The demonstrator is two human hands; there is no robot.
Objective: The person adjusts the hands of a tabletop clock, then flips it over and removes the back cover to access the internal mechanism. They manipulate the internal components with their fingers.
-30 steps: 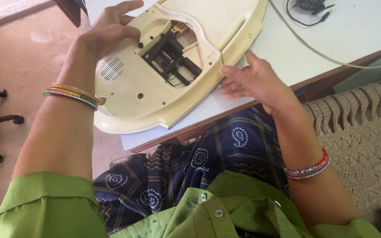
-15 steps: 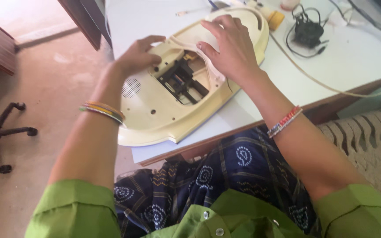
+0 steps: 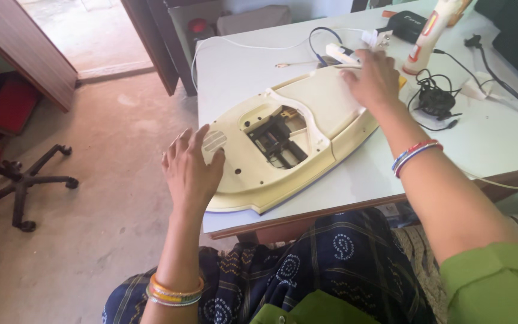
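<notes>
Cream plastic shell (image 3: 295, 144) lies on the counter (image 3: 241, 72); left hand (image 3: 192, 171) rests flat, steadying its near end, right hand (image 3: 374, 79) presses open-palmed on the far end.

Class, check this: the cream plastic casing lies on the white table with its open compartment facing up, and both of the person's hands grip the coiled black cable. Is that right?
Not quite. In the head view neither hand grips the coiled black cable. The left hand and right hand rest on the cream plastic casing, on the white table, compartment up.

- My left hand (image 3: 192, 171) is bare, with orange, yellow and green bangles (image 3: 173, 291) at its wrist.
- My right hand (image 3: 372, 79) wears red, white and blue bangles (image 3: 415, 155).
- Green sleeves (image 3: 494, 282); dark blue patterned cloth (image 3: 325, 264) over my lap.
</notes>
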